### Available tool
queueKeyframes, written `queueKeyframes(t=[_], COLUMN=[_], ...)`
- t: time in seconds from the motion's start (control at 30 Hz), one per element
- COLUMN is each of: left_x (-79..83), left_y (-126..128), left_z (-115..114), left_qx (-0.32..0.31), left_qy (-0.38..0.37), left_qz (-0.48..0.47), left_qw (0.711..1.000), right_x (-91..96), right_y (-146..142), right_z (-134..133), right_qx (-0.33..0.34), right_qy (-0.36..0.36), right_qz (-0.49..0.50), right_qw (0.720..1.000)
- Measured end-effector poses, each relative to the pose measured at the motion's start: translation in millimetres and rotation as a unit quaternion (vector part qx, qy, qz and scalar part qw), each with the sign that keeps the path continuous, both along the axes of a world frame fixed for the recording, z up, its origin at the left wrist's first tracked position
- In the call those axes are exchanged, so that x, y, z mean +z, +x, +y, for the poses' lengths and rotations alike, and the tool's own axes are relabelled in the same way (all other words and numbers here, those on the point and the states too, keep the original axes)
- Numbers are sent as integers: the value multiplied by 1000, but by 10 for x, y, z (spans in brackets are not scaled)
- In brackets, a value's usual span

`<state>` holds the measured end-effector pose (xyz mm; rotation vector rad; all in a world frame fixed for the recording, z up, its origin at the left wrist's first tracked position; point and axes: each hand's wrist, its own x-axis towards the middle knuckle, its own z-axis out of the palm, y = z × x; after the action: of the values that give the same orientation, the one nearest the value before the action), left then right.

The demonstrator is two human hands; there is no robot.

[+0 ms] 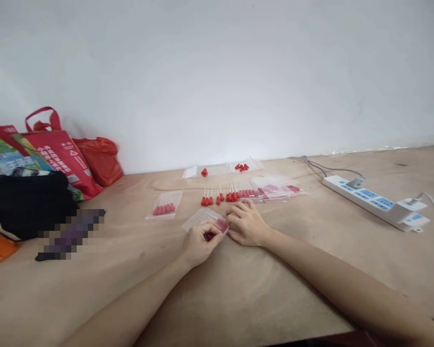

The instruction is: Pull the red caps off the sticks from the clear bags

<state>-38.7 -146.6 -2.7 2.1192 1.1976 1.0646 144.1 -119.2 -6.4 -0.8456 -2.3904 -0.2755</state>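
My left hand (pixel 204 241) is closed, thumb and fingers pinching the open end of a small clear zip bag (pixel 194 220). Red-ended thin sticks, like droppers with red bulbs, show inside that bag. At the bag's right corner is my right hand (pixel 246 224), its fingers curled in and closed on the edge. Just beyond my hands, a row of loose red-ended sticks (pixel 207 201) lies with pale stems pointing to the wall. To the left lies a flat filled zip bag (pixel 164 208). More zip bags (pixel 275 187) are stacked to the right of the row.
Near the wall lie more red-ended sticks (pixel 242 167) on bags. A white power strip (pixel 372 197) with grey cables is at the right. At the left stand a red shopping bag (pixel 63 156), a red plastic bag (pixel 101 161) and a black bag (pixel 31 205), near a pixelated dark object (pixel 72 236).
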Motion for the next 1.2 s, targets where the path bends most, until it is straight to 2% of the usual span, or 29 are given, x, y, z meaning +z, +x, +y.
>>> queueKeyframes(t=[0.2,0.47,0.7,0.77,0.93,1.0,1.13,1.2], left_x=[19,7,-37,-40,9,32,56,68], left_y=[12,-5,2,1,-53,-111,-284,-367], left_z=[-16,-10,-20,-21,-15,13,128,193], left_qx=[-2,16,42,63,168,140,14,-8], left_qy=[7,32,82,86,87,90,52,25], left_qz=[0,60,59,32,-24,-12,85,137], left_qw=[1000,998,994,994,982,986,995,990], right_x=[10,-60,-44,-36,-46,-59,-64,-60], right_y=[-68,-105,-144,-147,-73,-15,88,107], right_z=[-32,-40,-82,-95,-77,-56,-29,-24], right_qx=[64,84,89,85,84,101,136,132], right_qy=[-22,52,13,6,-39,-87,-179,-198], right_qz=[-1,31,44,33,43,69,110,128], right_qw=[998,995,995,996,995,989,968,963])
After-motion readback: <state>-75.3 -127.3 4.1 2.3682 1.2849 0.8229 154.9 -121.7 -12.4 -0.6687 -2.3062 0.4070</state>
